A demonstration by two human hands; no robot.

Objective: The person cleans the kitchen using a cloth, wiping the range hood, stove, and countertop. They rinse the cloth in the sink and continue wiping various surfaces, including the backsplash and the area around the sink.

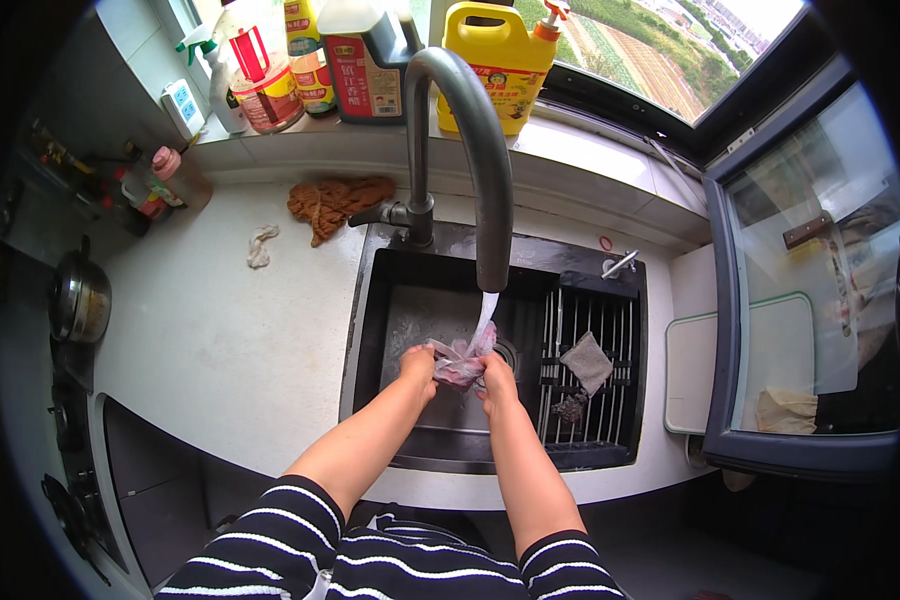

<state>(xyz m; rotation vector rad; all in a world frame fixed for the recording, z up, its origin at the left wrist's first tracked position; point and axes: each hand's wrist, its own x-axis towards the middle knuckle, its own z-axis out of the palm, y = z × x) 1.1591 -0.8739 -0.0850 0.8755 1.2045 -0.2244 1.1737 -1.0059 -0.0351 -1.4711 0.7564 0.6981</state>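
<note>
Over the basin of a dark sink, both hands hold a clear plastic bag with something pinkish in it; the contents are too unclear to name. My left hand grips the bag's left side with closed fingers. On its right side, my right hand is closed round the plastic. A stream of water runs from the tall grey tap onto the bag. Part of the drain shows behind the right hand.
A metal rack with a grey cloth covers the sink's right part. On the counter lie a brown cloth and a crumpled white scrap. Bottles and a yellow jug line the sill. An open window pane juts in at right.
</note>
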